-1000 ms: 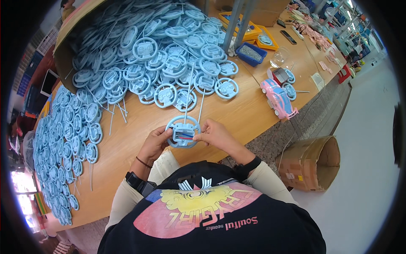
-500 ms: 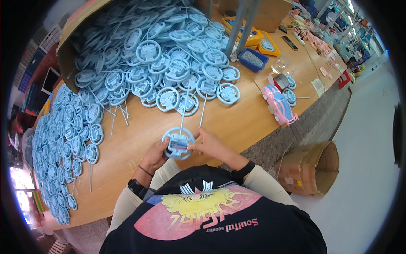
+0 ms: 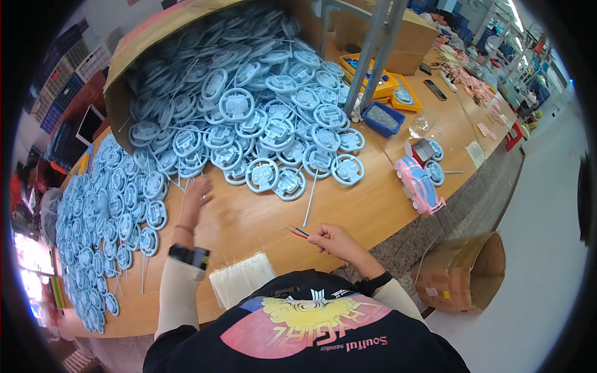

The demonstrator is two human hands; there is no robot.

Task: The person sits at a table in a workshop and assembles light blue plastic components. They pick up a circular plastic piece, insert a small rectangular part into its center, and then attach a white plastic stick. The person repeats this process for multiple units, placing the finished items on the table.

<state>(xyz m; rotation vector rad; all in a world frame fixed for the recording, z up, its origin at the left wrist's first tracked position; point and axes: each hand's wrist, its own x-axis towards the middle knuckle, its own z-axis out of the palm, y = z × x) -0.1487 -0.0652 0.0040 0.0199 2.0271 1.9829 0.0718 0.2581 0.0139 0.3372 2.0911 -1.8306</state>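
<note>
My left hand [image 3: 198, 196] is raised over the table beside the left heap of light blue toy steering wheels [image 3: 155, 214]. It looks open and holds nothing I can make out, though its fingers are slightly blurred. My right hand [image 3: 333, 241] is closed in a pinch near the table's front edge. Out of its fingertips stick two thin red and blue pieces [image 3: 300, 232]; their exact kind is too small to tell. Just beyond, a wheel [image 3: 320, 160] at the front of the large heap points its thin white rod toward my right hand.
A big cardboard box [image 3: 118, 93] lies on its side, spilling wheels. Right of it are a metal post [image 3: 373, 62], a blue tray of small grey parts [image 3: 382, 119], yellow trays [image 3: 407, 93] and a pink toy car [image 3: 418, 186]. A carton [image 3: 460, 273] stands on the floor.
The steering wheel I held in both hands has left them. My left hand has moved left and away from me; my right hand has moved right with the red and blue pieces.
</note>
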